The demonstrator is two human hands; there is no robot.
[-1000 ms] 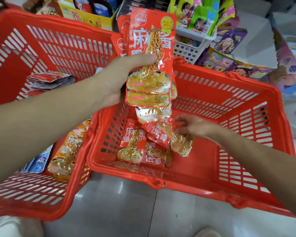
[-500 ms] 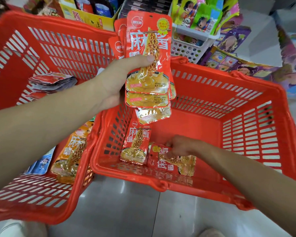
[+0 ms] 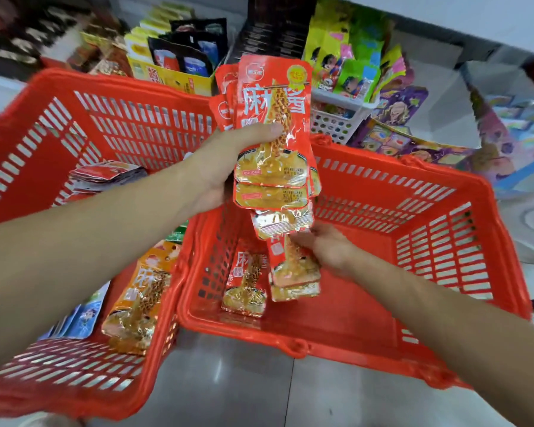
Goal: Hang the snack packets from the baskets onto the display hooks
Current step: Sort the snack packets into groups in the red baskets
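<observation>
Two red baskets (image 3: pixel 413 192) sit below cluttered snack boxes (image 3: pixel 173 77).

I read big white characters 麻酱 on the raised packet (image 3: pixel 273 118). The packet lying in the basket (image 3: pixel 245 278) shows 麻, and so does the orange packet (image 3: pixel 142 291). Smaller print is too blurred for me.

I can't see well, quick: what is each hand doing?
Left hand: grips a stack of red snack packets.
Right hand: holds loose packets inside the right basket.
</observation>
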